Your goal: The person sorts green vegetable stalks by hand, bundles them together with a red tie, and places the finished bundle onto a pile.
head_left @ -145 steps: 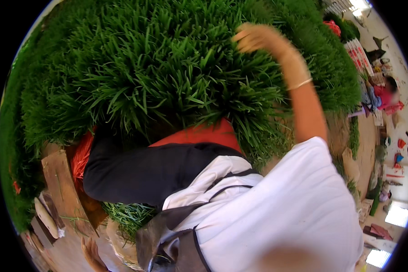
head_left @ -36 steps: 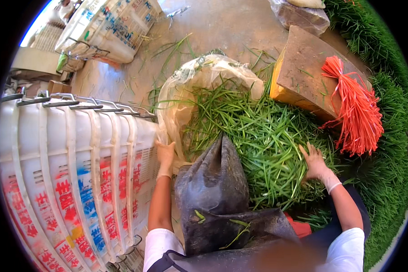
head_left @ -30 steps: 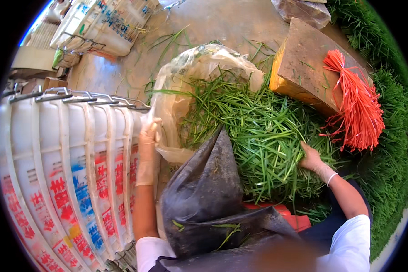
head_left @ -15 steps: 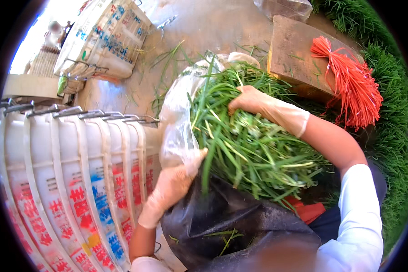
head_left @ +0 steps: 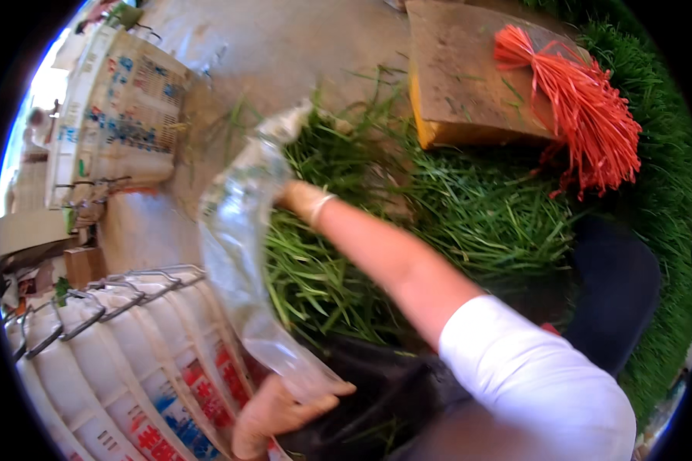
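Note:
My left hand (head_left: 284, 411), in a thin pale glove, pinches the lower rim of a clear plastic bag (head_left: 242, 253) and holds it stretched. The bag stands with its mouth toward a heap of long, narrow green leaves (head_left: 327, 288) that look like chives. My right hand (head_left: 304, 201), also gloved, reaches across the leaves into the bag's mouth; its fingers are hidden there. More loose leaves (head_left: 492, 215) lie to the right of that arm. A black apron or sheet (head_left: 361, 384) covers my lap below the heap.
White plastic baskets with metal hooks (head_left: 123, 330) line the near left; another basket (head_left: 131, 115) stands far left. A brown block (head_left: 469, 77) with red plastic ties (head_left: 584, 107) on it is at the back right. Upright green leaves (head_left: 661, 230) fill the right edge.
My right hand has moved left and down from the top of the leaves into the bag's mouth. My left hand has drawn the bag's rim lower. The view has shifted.

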`<state>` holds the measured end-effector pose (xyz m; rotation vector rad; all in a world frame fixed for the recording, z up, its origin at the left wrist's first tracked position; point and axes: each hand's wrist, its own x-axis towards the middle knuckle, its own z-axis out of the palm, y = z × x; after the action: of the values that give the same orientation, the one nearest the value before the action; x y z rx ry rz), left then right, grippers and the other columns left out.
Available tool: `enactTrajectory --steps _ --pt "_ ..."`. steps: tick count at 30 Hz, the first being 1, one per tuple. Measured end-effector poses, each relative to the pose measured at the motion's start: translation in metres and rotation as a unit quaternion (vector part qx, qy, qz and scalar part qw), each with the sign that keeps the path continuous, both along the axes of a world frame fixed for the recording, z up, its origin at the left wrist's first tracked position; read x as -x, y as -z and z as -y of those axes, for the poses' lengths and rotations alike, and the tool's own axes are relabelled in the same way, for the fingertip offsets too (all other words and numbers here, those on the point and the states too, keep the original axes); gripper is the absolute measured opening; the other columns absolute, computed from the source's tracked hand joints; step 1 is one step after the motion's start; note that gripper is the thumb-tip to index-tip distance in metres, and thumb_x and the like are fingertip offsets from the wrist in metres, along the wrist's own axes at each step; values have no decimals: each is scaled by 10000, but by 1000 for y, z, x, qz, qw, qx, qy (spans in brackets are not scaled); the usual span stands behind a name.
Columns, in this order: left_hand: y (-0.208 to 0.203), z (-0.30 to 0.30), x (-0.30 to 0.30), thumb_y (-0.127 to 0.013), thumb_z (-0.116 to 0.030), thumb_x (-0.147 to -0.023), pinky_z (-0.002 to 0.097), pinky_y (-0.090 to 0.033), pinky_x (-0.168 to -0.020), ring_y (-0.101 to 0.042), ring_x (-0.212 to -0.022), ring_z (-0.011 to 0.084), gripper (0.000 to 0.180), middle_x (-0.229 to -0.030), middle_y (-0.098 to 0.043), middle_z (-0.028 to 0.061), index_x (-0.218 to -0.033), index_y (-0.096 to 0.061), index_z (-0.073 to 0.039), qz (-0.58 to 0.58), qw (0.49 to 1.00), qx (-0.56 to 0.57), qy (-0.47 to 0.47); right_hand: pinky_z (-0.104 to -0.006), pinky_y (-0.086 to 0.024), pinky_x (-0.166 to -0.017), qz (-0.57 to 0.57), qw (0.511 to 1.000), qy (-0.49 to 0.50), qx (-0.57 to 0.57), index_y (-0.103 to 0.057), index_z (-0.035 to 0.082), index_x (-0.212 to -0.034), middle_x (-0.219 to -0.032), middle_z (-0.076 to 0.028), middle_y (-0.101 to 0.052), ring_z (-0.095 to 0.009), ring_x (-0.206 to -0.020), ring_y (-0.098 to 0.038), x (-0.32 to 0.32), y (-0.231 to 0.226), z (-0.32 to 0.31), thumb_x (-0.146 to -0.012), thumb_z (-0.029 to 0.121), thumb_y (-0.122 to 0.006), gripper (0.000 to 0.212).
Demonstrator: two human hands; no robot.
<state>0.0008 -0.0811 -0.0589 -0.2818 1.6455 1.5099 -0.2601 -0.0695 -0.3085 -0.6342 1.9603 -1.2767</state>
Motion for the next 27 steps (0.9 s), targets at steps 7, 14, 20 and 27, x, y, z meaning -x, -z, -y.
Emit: enactTrajectory --steps 7,14,20,27 --pt "-18 20 -9 -722 -131 -782 334 -466 -880 -634 -983 216 363 -1048 -687 99 -1116 -651 -5 -168 902 326 -228 -382 -500 -887 -230 923 -61 -303 -615 2 -1185 -1130 -176 -665 -269 -1019 -647 15 3 -369 -658 519 -791 759" --pt "35 26 -13 -634 -327 -872 405 -468 -887 -597 -1032 358 458 -1145 -638 154 -1247 -562 -74 -243 843 440 191 -385 -431 -992 242 911 -274 -193 -634 21 -1205 -1243 -181 -614 -294 -1146 -581 -146 -78 -246 -795 759 -502 855" --pt "94 63 -13 -527 -417 -928 399 -424 -931 -532 -1097 315 463 -1141 -595 170 -1233 -530 -69 -224 781 533 238 -420 -508 -684 254 960 -41 110 -696 12 -900 -885 -195 -671 -320 -821 -654 -263 -96 -186 -776 209 -622 244" --pt "69 130 -21 -549 -416 -910 392 -466 -821 -582 -938 312 421 -997 -621 179 -1099 -569 -41 -144 730 607 279 -460 -532 -712 -64 947 -285 133 -647 -22 -802 -794 -236 -657 -395 -805 -662 -297 -304 -246 -678 113 -573 198"
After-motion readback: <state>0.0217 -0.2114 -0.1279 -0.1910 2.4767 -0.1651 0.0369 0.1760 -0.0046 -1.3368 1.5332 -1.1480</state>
